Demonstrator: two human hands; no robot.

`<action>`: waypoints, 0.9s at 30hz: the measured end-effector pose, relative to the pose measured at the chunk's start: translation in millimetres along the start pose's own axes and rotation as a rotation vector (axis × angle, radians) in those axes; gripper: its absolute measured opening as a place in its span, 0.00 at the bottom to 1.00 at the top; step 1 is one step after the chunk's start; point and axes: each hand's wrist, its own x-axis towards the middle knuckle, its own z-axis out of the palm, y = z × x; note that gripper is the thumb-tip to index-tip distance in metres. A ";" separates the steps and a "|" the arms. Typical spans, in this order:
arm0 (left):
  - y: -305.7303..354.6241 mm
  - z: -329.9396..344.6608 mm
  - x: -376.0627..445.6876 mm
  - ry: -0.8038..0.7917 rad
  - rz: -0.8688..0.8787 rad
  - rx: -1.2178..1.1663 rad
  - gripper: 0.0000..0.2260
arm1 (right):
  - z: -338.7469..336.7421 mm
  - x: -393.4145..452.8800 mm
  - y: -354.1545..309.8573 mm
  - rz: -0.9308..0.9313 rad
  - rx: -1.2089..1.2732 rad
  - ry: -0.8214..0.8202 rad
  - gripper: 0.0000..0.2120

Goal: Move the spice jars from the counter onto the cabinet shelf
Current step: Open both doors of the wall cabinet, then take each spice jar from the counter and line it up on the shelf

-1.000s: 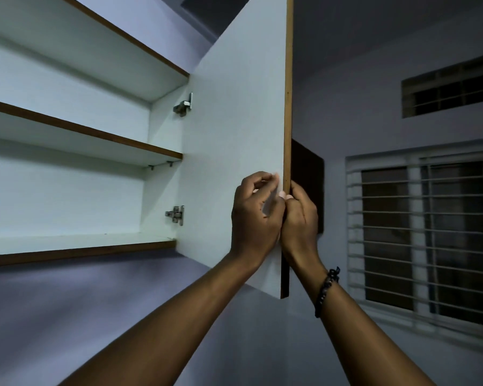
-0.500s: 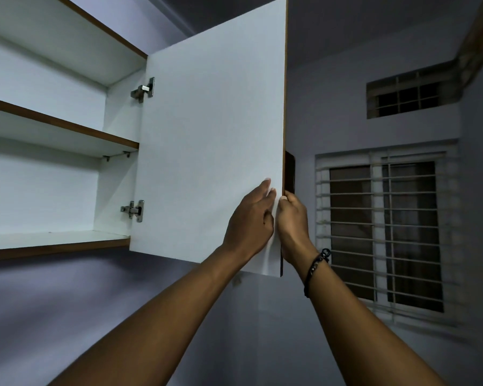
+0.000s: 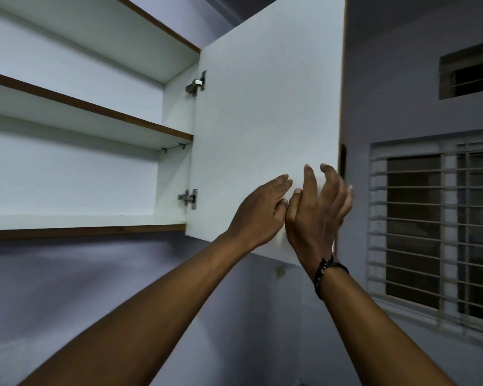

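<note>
A white wall cabinet stands open above me, its door (image 3: pixel 268 129) swung out to the right on two metal hinges. The bottom shelf (image 3: pixel 81 222) and the middle shelf (image 3: pixel 95 126) are bare, with brown front edges. My left hand (image 3: pixel 260 211) is flat, fingers stretched toward the inside face of the door, holding nothing. My right hand (image 3: pixel 318 210), with a dark bead bracelet on the wrist, is just right of it, fingers spread and off the door's edge. No spice jars and no counter are in view.
A barred window (image 3: pixel 435 232) fills the right wall, with a small vent opening (image 3: pixel 469 72) above it. A dark panel edge (image 3: pixel 343 162) shows behind the door. Bare wall runs below the cabinet.
Both hands have let go of the door's edge and spread their fingers. The door has swung further open, showing more of its inside face.
</note>
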 end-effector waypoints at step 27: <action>-73.1 -414.5 -430.0 -0.038 -0.774 0.966 0.18 | -42.5 -329.2 -476.1 -0.229 1.154 -0.962 0.21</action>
